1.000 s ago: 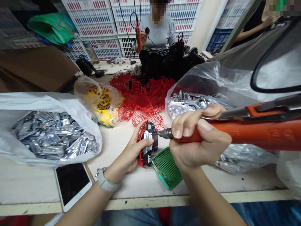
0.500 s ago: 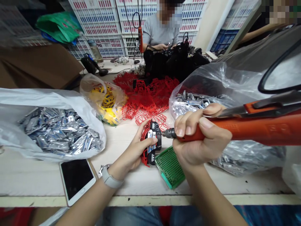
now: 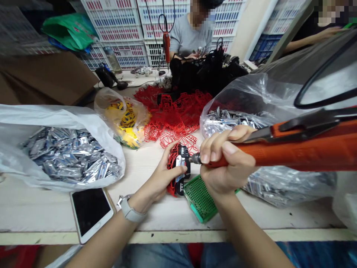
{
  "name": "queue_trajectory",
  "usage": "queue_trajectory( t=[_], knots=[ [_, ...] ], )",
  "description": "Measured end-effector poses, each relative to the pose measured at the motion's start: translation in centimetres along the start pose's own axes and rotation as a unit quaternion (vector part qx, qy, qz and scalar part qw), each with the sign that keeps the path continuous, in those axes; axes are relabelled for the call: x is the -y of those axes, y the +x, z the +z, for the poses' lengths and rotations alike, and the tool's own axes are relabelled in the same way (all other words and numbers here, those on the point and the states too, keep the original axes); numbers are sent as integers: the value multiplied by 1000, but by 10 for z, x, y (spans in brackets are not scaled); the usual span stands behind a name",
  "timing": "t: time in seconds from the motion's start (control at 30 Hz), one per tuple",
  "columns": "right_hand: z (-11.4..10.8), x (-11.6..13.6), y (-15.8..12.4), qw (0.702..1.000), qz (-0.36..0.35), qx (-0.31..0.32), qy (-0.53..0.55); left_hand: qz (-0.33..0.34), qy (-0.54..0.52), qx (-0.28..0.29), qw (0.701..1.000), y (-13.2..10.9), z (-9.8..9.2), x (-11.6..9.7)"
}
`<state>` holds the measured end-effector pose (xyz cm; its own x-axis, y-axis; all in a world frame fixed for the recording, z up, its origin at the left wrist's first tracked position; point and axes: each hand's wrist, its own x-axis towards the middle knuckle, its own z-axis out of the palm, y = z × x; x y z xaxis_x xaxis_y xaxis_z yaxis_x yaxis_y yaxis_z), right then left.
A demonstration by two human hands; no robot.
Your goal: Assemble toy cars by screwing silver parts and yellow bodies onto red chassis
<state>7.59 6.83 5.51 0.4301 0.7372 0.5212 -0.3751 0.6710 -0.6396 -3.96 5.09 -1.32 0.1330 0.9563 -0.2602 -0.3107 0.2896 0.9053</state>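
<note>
My left hand (image 3: 164, 175) is closed round a small black and red plastic assembly (image 3: 180, 186) with a silvery-blue piece on it, my thumb lying across the front. Wrapped in my right hand (image 3: 227, 162) is an orange electric screwdriver (image 3: 301, 149), lying sideways with its bit toward the left. The tip meets the side of the assembly; whether a screw is there I cannot make out. Just below and right of the assembly, a green perforated tray (image 3: 202, 199) rests on the table, partly behind my right wrist.
Red plastic frames (image 3: 178, 111) are heaped beyond my hands. Bags of silvery packets stand left (image 3: 117, 149) and right (image 3: 267, 89), near a bag of yellow parts (image 3: 128, 137). A tablet (image 3: 92, 212) lies front left. Across the table sits a co-worker (image 3: 189, 37) by a hanging orange screwdriver (image 3: 166, 48).
My right hand and the electric screwdriver have moved a little left, bringing the bit closer in to the assembly. My left hand stays almost where it was.
</note>
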Motion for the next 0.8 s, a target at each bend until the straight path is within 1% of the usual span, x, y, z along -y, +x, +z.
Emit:
queue_trajectory(
  t=[0.27, 0.37, 0.43, 0.47, 0.53, 0.57, 0.63, 0.67, 0.73, 0.77, 0.8],
  knots=[
    [-2, -6, -1, 1000, 7, 1, 28, -30, -9, 0, 1000, -1, 1, -2],
    [-5, -11, 1, 999, 24, 2, 43, -33, 7, 6, 999, 0, 1, -1],
    [-10, -13, 5, 997, 61, 17, 44, -21, 35, 14, 999, 1, 0, 1],
    [-12, -13, 9, 995, 90, 30, 27, -11, 54, 15, 998, 1, -1, 2],
    [-20, -7, 19, 986, 145, 68, -40, 20, 95, 0, 995, 4, -3, 5],
    [-25, -1, 25, 978, 163, 98, -84, 36, 116, -13, 993, 5, -6, 6],
    [-39, 16, 38, 953, 169, 183, -174, 67, 148, -39, 986, 8, -11, 7],
    [-47, 26, 46, 934, 160, 239, -214, 72, 158, -48, 984, 10, -13, 7],
    [-66, 46, 63, 884, 136, 341, -290, 74, 166, -54, 982, 12, -17, 6],
    [-77, 53, 73, 856, 123, 379, -331, 74, 168, -53, 982, 12, -18, 6],
    [-88, 57, 83, 833, 107, 382, -387, 77, 170, -51, 981, 12, -18, 6]
  ],
)
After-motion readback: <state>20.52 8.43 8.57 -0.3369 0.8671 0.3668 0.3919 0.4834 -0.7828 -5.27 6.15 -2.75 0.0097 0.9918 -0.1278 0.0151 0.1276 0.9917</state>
